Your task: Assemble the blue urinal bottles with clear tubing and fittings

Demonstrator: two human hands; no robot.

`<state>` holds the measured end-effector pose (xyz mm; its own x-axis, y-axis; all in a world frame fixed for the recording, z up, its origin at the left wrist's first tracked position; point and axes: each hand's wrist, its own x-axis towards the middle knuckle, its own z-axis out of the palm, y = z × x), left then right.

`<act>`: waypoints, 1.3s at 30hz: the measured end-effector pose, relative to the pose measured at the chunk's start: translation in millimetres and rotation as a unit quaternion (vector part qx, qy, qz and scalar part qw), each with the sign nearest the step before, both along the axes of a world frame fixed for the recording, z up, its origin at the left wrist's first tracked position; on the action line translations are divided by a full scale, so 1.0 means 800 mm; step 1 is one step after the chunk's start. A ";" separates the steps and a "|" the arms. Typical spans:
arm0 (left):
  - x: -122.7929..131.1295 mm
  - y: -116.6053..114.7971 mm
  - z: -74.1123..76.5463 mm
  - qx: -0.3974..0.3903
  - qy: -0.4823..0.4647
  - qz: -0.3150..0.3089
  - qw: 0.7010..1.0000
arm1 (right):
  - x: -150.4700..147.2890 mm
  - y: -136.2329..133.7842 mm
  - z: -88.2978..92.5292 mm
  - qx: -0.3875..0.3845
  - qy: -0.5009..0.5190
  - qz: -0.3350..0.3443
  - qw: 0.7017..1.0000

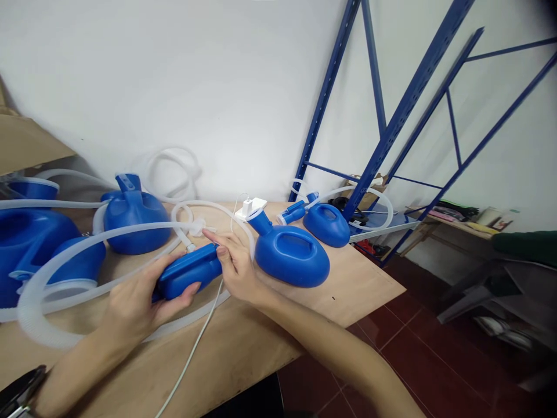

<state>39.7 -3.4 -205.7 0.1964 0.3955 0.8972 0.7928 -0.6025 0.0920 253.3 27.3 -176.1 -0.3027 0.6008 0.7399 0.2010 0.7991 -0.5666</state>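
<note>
A small blue plastic device (189,273) is held above the wooden table (243,342). My left hand (148,290) wraps round its left end, thumb along the near side. At its right end, my right hand (235,261) grips it, with the index finger stretched towards a translucent connector (198,226). A translucent hose (39,290) loops round in front of and behind my left hand. A white cable (198,339) hangs down from near the device. Just right of my right hand lies a blue bottle with a handle (291,255).
Several more blue containers stand at the left, one of them a blue jug (134,217). Another blue bottle (326,223) lies at the back right beside a blue metal rack (378,151). A white charger (247,207) sits near the wall. A cardboard box (30,139) is far left.
</note>
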 end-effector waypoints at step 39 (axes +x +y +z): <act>0.019 0.002 0.007 -0.145 -0.186 0.055 0.970 | 0.011 0.039 -0.010 0.218 0.016 -0.146 0.965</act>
